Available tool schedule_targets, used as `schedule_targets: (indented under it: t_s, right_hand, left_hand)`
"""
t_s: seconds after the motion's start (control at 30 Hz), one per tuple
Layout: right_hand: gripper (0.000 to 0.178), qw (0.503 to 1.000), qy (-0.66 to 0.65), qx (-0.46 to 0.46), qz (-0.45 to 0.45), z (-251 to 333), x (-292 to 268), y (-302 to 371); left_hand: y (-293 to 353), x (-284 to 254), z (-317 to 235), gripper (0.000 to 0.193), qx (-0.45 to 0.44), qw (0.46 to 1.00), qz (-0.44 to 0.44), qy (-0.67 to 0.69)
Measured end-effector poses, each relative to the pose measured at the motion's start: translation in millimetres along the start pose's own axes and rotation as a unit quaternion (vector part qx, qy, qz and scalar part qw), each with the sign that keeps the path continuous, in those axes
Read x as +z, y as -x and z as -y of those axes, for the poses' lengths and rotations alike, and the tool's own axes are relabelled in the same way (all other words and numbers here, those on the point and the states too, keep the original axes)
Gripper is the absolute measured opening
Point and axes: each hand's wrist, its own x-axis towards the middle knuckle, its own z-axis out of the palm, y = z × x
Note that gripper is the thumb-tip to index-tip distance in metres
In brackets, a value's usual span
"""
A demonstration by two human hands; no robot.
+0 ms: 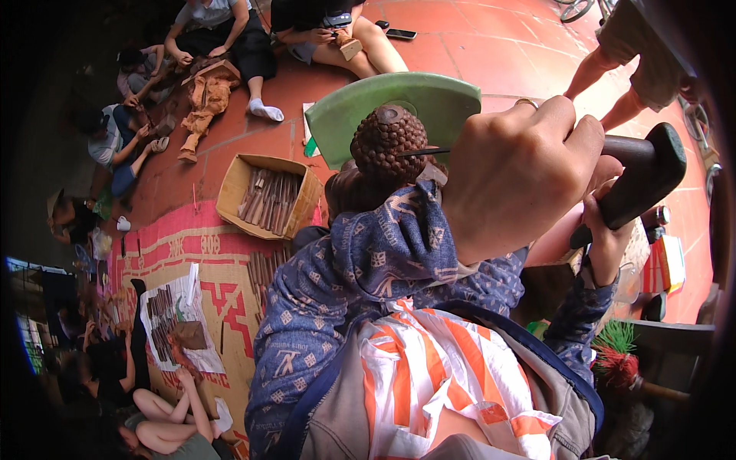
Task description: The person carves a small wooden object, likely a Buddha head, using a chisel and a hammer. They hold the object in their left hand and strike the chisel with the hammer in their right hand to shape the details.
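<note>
My left hand (525, 172) is closed round a carving chisel (625, 147), its thin blade pointing left to the dark brown carved wooden head (389, 142). Rows of rounded bumps cover the head, and the blade tip meets or overlaps its right side. Lower right, my right hand (608, 238) grips a dark wooden mallet (652, 180), partly hidden by my left hand. The mallet lies against the end of the chisel handle or very near it. A curved green plastic piece (445, 96) stands behind the head. My blue patterned sleeve (383, 245) hides the carving's lower part.
Left of the carving, a cardboard box (230, 188) holds several wooden-handled tools. More tools lie on paper (201, 356) over a red-and-tan mat (230, 307). Several people sit around, some with carved figures (205, 107). A green-bristled brush (616, 337) is at lower right.
</note>
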Motion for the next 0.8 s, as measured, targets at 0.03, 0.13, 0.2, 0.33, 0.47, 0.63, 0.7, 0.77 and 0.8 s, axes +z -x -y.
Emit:
schedule_targets:
  t_s: [0.03, 0.13, 0.2, 0.33, 0.47, 0.63, 0.7, 0.77, 0.8]
  right_hand:
    - [0.018, 0.995, -0.102, 0.013, 0.012, 4, 1, -2]
    - [0.020, 0.985, -0.163, 0.051, 0.026, 7, 2, -1]
    - [0.020, 0.995, -0.099, 0.022, 0.012, 4, -2, -4]
    - [0.015, 0.996, -0.086, 0.001, 0.009, 6, 0, -6]
    - [0.020, 0.985, -0.167, 0.030, 0.041, 12, -5, -11]
    - [0.020, 0.978, -0.204, 0.013, 0.044, 22, -1, -12]
    - [0.020, 0.981, -0.194, -0.002, 0.030, 20, -4, -10]
    - [0.023, 0.984, -0.177, 0.003, 0.012, 13, -5, -3]
    - [0.025, 0.986, -0.169, 0.002, 0.005, 8, -5, -2]
  left_hand:
    - [1, 0, 0, 0.029, -0.003, 1.000, -0.001, -0.001]
    - [-1, 0, 0, 0.029, -0.006, 1.000, 0.008, 0.005]
    - [-2, 0, 0, 0.029, -0.008, 1.000, -0.008, 0.006]
    - [-3, 1, 2, 0.028, -0.007, 1.000, -0.022, 0.002]
    - [-3, 4, 4, 0.028, -0.003, 0.998, -0.055, 0.018]
    - [-6, -5, 6, 0.025, 0.092, 0.991, -0.069, -0.067]
    - [-7, -8, 3, 0.026, 0.115, 0.990, -0.061, -0.062]
    - [-5, -10, -1, 0.027, 0.113, 0.991, -0.058, -0.033]
    - [-4, -8, -3, 0.028, 0.105, 0.993, -0.060, -0.018]
